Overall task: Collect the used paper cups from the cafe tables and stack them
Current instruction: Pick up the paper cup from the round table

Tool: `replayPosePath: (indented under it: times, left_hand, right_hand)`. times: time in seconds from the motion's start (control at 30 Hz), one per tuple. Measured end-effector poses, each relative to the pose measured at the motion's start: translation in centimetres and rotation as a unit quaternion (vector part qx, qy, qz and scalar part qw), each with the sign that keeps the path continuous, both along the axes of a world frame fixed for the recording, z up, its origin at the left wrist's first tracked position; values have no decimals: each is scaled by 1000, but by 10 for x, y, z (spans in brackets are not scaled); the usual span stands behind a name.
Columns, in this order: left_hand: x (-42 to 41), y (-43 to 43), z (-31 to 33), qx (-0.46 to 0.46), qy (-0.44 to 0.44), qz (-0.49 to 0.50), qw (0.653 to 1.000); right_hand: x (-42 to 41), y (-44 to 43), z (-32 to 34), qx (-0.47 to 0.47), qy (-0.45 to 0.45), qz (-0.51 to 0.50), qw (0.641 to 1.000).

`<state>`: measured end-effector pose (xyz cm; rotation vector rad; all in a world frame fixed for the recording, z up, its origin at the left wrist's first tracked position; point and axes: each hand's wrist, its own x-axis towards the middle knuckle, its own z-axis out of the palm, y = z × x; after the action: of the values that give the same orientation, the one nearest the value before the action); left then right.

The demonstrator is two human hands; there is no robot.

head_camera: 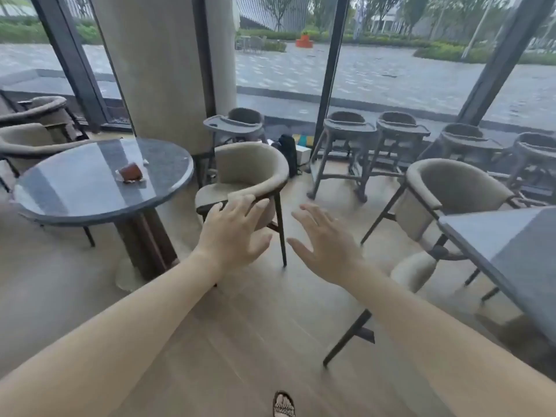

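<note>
Above the pale plank floor [240,341], the left hand [233,233] and right hand [326,245] reach forward, each grip spread wide and holding nothing. Just past the left hand stands a curved beige padded chair [249,173]. Farther left, a brown paper cup [130,173] appears tipped on the round, glossy grey worktop [75,188], its contents too blurred to tell.

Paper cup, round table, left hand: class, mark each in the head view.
paper cup [130,173]: head view, side wall.
round table [75,182]: head view, bare top.
left hand [236,233]: head view, back of hand.
</note>
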<state>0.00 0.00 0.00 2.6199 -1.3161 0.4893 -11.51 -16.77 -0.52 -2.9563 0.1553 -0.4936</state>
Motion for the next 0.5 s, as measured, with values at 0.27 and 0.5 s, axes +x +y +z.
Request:
replayPosePath:
  times: [0.27,0.5]
  left_hand:
    - [78,-45,-32,19,43,55,997]
    - [148,-55,-51,23,76,142,987]
  right_hand:
    - [104,-38,-38,53,9,45,998]
    - [203,-61,-49,52,48,129,989]
